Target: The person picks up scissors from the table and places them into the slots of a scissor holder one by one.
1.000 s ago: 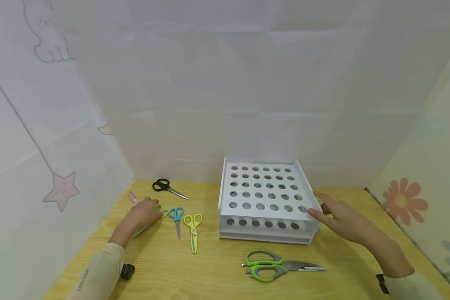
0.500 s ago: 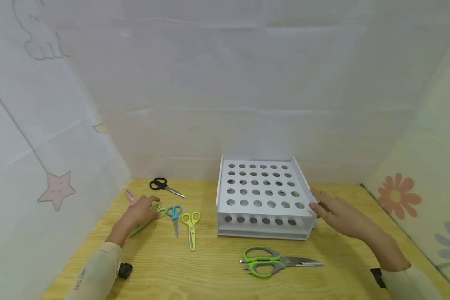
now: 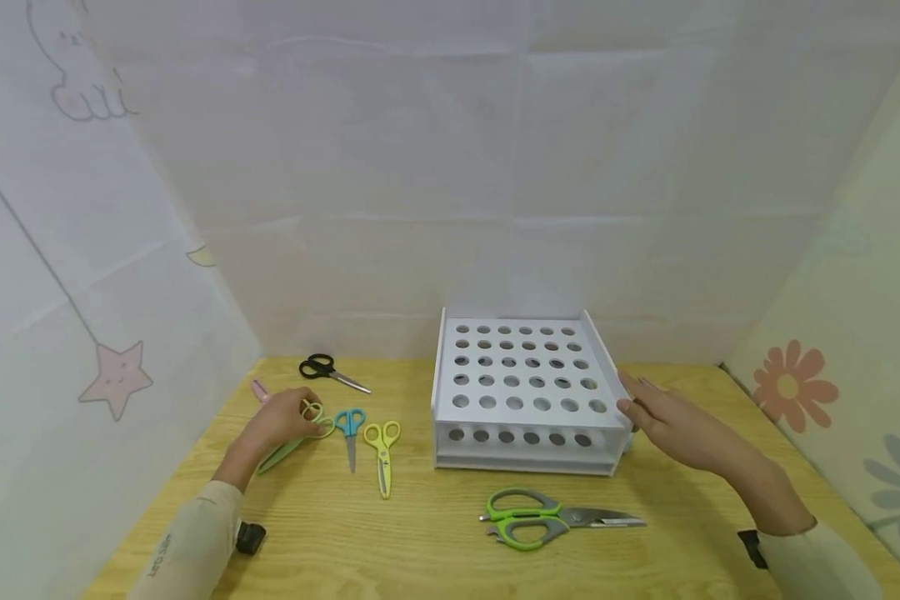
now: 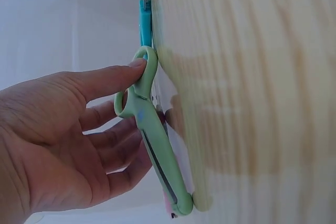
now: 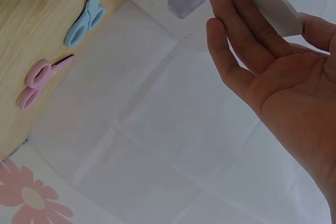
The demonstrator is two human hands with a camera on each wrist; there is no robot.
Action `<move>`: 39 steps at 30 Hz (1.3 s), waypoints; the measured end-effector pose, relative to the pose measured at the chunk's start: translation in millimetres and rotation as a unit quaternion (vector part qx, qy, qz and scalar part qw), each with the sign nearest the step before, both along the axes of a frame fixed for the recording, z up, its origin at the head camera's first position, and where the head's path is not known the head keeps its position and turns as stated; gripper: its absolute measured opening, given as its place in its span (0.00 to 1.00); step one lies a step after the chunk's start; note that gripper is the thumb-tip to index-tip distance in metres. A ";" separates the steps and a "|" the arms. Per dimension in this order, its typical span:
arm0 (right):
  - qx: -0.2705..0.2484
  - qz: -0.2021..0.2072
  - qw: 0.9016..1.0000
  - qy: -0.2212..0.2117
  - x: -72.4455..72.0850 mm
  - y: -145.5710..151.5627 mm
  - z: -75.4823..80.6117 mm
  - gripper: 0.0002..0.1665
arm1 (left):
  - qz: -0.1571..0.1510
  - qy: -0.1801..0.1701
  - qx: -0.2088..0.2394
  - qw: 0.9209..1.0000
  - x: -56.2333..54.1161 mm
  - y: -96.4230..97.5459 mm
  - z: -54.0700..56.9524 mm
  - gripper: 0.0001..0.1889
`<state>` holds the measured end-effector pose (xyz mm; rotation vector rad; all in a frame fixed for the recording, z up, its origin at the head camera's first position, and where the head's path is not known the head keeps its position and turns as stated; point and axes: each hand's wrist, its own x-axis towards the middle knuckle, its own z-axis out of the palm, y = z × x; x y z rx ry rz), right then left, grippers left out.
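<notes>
My left hand (image 3: 281, 417) pinches the handle loops of the light green scissors (image 4: 163, 148), thumb on one loop and fingers behind. The handle end is raised, and the blunt tip points down toward the tabletop. In the head view the hand partly covers the scissors. Just behind lie the pink scissors (image 3: 259, 390), mostly hidden by this hand. My right hand (image 3: 678, 429) rests against the right side of a white rack (image 3: 525, 418) with rows of round holes. Its fingers lie nearly straight along the outer side panel (image 5: 191, 30), thumb at the panel's edge.
Blue scissors (image 3: 351, 437) and yellow scissors (image 3: 384, 457) lie right of my left hand, black scissors (image 3: 335, 375) behind. Large green-and-grey kitchen scissors (image 3: 566, 517) lie before the rack. Beyond the rack, the right wrist view shows light blue scissors (image 5: 95, 10) and small pink scissors (image 5: 50, 70).
The left hand has raised the handle end of the green scissors a little, so more of the loops shows. The right hand stays at the rack's side. The head view has shifted slightly.
</notes>
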<state>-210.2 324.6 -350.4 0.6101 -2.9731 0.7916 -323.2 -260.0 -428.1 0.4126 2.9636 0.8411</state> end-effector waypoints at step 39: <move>-0.062 0.065 0.995 -0.043 -1.1 0.2 8.0 0.48 | -0.140 -0.034 0.253 0.957 33.0 48.2 83.2 0.21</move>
